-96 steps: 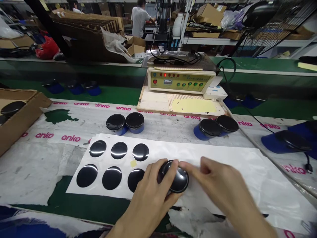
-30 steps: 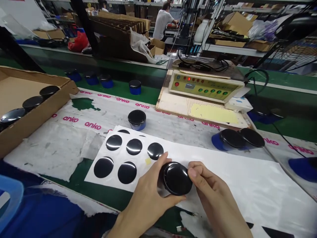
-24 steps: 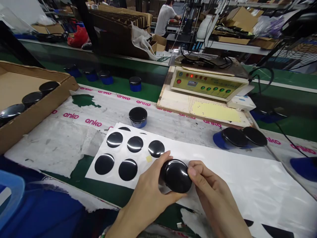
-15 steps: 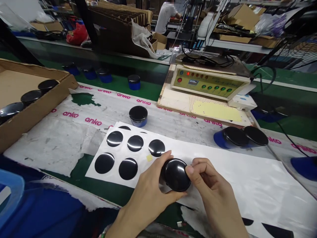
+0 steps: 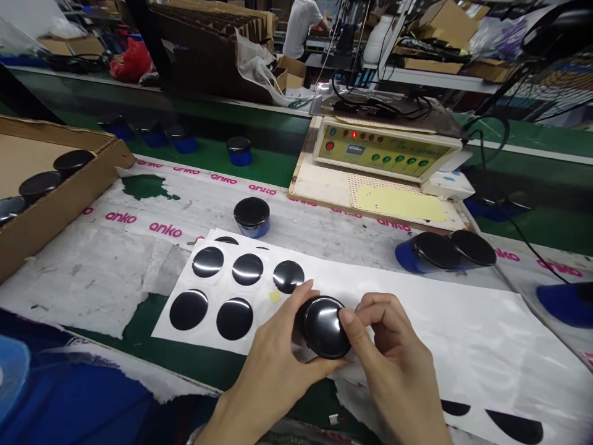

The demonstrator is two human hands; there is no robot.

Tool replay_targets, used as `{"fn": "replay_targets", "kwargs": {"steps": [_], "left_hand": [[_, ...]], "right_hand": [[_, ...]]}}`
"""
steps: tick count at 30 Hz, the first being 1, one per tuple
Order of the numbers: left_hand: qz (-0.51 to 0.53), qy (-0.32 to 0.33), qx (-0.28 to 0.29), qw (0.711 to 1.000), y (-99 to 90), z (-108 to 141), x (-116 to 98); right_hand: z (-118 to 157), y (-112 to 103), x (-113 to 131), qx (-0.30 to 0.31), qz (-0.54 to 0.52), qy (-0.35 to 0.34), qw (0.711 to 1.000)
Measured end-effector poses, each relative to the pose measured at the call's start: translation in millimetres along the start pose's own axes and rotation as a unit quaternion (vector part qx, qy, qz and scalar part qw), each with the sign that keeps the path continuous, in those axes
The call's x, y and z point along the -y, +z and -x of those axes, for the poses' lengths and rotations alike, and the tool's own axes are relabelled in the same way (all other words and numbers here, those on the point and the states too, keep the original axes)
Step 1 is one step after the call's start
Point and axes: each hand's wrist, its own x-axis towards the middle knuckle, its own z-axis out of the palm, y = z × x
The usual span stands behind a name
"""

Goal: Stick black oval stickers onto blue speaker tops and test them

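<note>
My left hand (image 5: 282, 346) is wrapped round a round glossy black-topped unit (image 5: 325, 327), with thumb below and fingers above. The unit's top tilts up toward me, and its sides are mostly hidden by the hand. My right hand (image 5: 393, 352) is closed, its thumb pressing the right rim of the black top and its other fingers curled behind. Beneath both hands lies a white sheet (image 5: 370, 272) carrying several round black stickers (image 5: 234, 318) on its left part. Just beyond the sheet stands a similar black-topped unit with a blue lower body (image 5: 251, 216).
A cardboard tray (image 5: 92, 176) with black-topped units is at left. Two blue-bodied units (image 5: 435, 250) stand at right; others line the green surface behind (image 5: 239, 151). A control box with lights (image 5: 389, 148) sits on a board at the back. A person (image 5: 302, 28) is in the background.
The view has shifted slightly, so most things appear a little further left. My right thumb now reaches slightly further over the rim of the black top; the left hold looks the same.
</note>
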Motion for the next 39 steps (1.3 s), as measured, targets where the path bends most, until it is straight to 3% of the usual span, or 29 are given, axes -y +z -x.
{"fn": "replay_targets", "kwargs": {"steps": [9, 12, 15, 17, 19, 26, 30, 33, 34, 36, 39], "left_hand": [[-0.001, 0.006, -0.004, 1.0, -1.3, -1.1, -2.4], [0.002, -0.005, -0.016, 1.0, 0.4, -1.0, -4.9], [-0.001, -0.018, -0.02, 1.0, 1.6, -0.3, -5.0], [-0.005, -0.008, -0.005, 1.0, 0.8, -0.4, -3.7], [-0.01, 0.002, 0.003, 1.0, -0.6, -1.1, -2.2], [-0.021, 0.022, -0.007, 1.0, 5.5, 3.1, 2.1], [-0.075, 0.129, -0.009, 0.989, -11.1, 3.5, -7.2], [-0.155, 0.211, -0.085, 0.961, -54.3, -32.7, -29.9], [-0.184, 0.201, -0.115, 0.955, -71.8, -54.7, -38.1], [-0.224, 0.162, -0.169, 0.946, -103.8, -109.5, -49.8], [-0.234, 0.126, -0.184, 0.946, -131.3, -195.2, -50.4]], "right_hand": [[2.1, 0.2, 1.1, -0.012, 0.026, -0.014, 0.999], [0.9, -1.4, 1.1, -0.01, 0.009, 0.033, 0.999], [-3.3, -1.3, 7.0, 0.056, 0.002, 0.119, 0.991], [-8.0, 0.1, 13.0, 0.143, 0.025, 0.106, 0.984], [-13.4, 2.3, 17.4, 0.185, 0.04, 0.065, 0.98], [-16.4, 12.4, 11.4, 0.128, 0.009, 0.013, 0.992], [-9.7, -5.9, 9.8, 0.119, -0.028, 0.037, 0.992], [-17.8, -32.9, 13.2, 0.11, 0.02, 0.048, 0.993], [-24.1, -39.7, 14.8, 0.112, 0.048, 0.028, 0.992], [-40.2, -44.2, 17.8, 0.153, 0.098, -0.051, 0.982], [-65.5, -26.3, 22.1, 0.259, 0.152, -0.21, 0.93]]}}
